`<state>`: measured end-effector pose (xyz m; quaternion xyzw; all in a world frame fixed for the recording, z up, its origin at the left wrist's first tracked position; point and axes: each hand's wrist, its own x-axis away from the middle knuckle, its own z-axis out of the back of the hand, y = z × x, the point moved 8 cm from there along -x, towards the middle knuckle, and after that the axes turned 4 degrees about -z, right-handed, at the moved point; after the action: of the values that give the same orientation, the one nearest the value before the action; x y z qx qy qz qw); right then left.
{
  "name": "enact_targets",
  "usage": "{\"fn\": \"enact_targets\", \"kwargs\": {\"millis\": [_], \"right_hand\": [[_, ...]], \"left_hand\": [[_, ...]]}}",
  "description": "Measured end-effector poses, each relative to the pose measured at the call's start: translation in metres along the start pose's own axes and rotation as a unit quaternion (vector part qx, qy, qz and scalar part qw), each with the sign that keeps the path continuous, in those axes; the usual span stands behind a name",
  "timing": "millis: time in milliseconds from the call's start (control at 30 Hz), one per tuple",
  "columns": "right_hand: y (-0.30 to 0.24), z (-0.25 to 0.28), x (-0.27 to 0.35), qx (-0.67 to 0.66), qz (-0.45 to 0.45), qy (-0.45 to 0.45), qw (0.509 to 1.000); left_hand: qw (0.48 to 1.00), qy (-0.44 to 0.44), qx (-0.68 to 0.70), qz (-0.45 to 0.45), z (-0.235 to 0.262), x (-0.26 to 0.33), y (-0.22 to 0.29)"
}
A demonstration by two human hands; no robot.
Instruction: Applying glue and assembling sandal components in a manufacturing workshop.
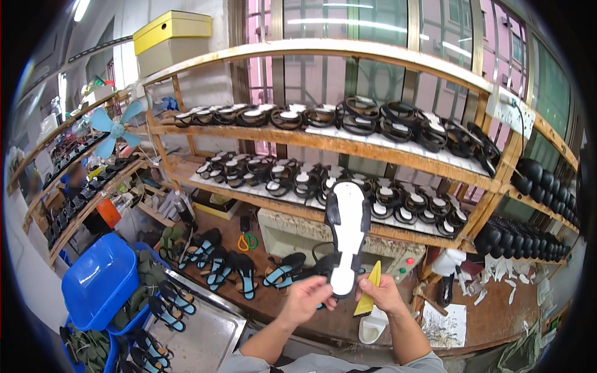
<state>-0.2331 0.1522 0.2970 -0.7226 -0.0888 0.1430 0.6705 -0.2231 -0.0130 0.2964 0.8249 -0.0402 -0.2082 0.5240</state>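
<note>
In the head view, the left hand (309, 297) is closed around the lower end of a sandal (346, 239) and holds it upright, sole side toward the camera, in the middle of the picture. The sole is white with black straps showing at the sides. The right hand (384, 293), at 3 o'clock from the left hand and very near it, grips a yellow shoehorn-like tool (369, 290) whose tip points up beside the sandal's lower end.

I judge that the step in hand is the fitting or checking of this sandal with the tool; the next move probably needs the tip brought carefully to the sole edge or strap while the left hand keeps the sandal steady.

At 12 o'clock stands a wooden rack (348, 146) full of black sandals. At 9 o'clock from the hands, sandals with blue straps (219, 266) lie on the brown workbench (497, 317). At 8 o'clock is a blue tub (99, 281).
</note>
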Motion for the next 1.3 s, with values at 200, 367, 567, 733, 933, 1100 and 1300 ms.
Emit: {"fn": "enact_targets", "kwargs": {"millis": [200,367,567,733,933,1100,1300], "right_hand": [[-0.017,0.024,-0.006,-0.058,0.02,0.076,0.995],[0.004,0.052,0.001,-0.091,0.022,0.145,0.985],[0.012,0.088,0.027,-0.088,0.027,0.237,0.967],[0.019,0.11,0.048,-0.09,0.031,0.297,0.95],[0.023,0.113,0.063,-0.107,0.02,0.32,0.941],[0.03,0.105,0.076,-0.114,0.021,0.326,0.938],[0.052,0.117,0.076,-0.133,-0.028,0.418,0.898]], "left_hand": [[0.993,0.022,0.002,-0.119,0.053,-0.118,0.161],[0.994,0.04,0.018,-0.101,0.077,-0.252,0.23],[0.999,0.026,0.013,-0.027,0.069,-0.371,0.197],[0.999,0.03,0.031,0.027,0.076,-0.405,0.158],[0.998,0.024,0.05,0.032,0.082,-0.406,0.158],[1.0,0.027,0.002,0.01,0.083,-0.383,0.157],[0.977,0.073,-0.117,-0.164,0.101,-0.319,0.184]]}}
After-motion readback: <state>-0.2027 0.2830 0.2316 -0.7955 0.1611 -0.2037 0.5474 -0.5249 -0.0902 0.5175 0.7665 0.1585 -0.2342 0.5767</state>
